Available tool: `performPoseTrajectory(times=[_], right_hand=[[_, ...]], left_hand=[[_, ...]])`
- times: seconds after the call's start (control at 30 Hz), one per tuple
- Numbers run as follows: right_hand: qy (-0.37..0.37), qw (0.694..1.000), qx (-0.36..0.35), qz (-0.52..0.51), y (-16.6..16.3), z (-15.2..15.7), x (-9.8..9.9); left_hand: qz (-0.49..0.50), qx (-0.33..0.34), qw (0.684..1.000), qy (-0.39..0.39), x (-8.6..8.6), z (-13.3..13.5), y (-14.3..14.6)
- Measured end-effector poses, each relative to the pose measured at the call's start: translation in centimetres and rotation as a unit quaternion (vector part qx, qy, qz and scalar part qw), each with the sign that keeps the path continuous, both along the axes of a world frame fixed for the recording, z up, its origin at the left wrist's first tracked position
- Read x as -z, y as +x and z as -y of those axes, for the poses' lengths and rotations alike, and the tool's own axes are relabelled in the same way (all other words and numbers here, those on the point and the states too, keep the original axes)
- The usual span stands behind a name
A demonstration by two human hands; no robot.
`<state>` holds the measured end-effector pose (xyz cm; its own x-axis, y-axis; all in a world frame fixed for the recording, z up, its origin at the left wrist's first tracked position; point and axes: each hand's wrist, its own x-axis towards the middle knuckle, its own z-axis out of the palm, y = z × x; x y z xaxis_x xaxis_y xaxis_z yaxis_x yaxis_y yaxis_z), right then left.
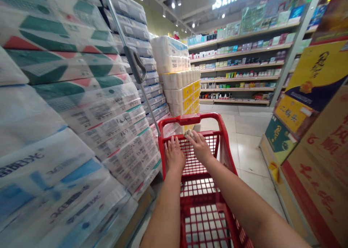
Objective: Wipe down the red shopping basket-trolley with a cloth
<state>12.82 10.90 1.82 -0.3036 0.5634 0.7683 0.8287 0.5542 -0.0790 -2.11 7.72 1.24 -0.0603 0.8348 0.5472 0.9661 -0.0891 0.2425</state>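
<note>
A red plastic shopping basket (223,141) with grid walls fills the lower middle of the head view. A thin metal pull rod with a grey grip (135,64) rises from its far left corner. My left hand (174,156) lies against the grid of the far wall, just below the rim, its fingers stretched out and holding nothing. Beside it, my right hand (200,146) is closed on a small crumpled whitish cloth (188,133), which touches the far rim. Part of the cloth is hidden by the fingers.
Stacked tissue packs (81,74) stand close on the left, and toilet roll packs (178,83) beyond the basket. Printed cartons (318,74) line the right side. Pale floor tiles (248,148) run between them to shelves of cosmetics (241,63) at the back.
</note>
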Motion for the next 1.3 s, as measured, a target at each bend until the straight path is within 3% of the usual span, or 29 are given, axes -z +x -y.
performPoseTrajectory(times=[0.1,0.23,0.37,0.53,0.67,0.87,1.03,1.2,1.3], right_hand=[[-0.004,1.0,-0.011,0.018,-0.6,0.1,0.0],[-0.042,0.997,0.069,-0.012,-0.9,0.3,-0.4],[-0.054,0.997,0.011,0.049,-1.0,0.5,-0.6],[-0.057,0.997,0.038,0.026,-1.3,0.6,-0.5],[-0.023,0.999,-0.005,0.041,-1.3,0.5,-0.4],[-0.056,0.996,0.068,-0.016,-0.8,0.4,-0.7],[-0.046,0.999,0.006,0.02,-0.8,0.4,-0.8],[-0.05,0.997,0.062,-0.013,-0.2,0.1,-0.8],[-0.032,0.999,0.033,0.005,-0.3,0.1,-0.8]], left_hand=[[-0.005,0.006,1.0,0.005,0.1,0.0,0.0],[0.001,-0.003,1.0,0.002,0.1,0.0,0.0],[0.001,-0.003,1.0,-0.004,-0.2,0.1,0.1],[0.003,0.0,1.0,-0.01,-0.5,0.2,0.1],[0.003,-0.004,1.0,-0.012,-0.5,0.2,0.1],[0.012,-0.001,1.0,-0.003,-0.1,0.1,0.1],[0.001,-0.003,1.0,0.001,-0.1,0.1,0.1],[0.001,0.003,1.0,-0.006,-0.3,0.3,0.1],[0.03,0.011,0.999,0.004,-0.5,0.3,0.4]])
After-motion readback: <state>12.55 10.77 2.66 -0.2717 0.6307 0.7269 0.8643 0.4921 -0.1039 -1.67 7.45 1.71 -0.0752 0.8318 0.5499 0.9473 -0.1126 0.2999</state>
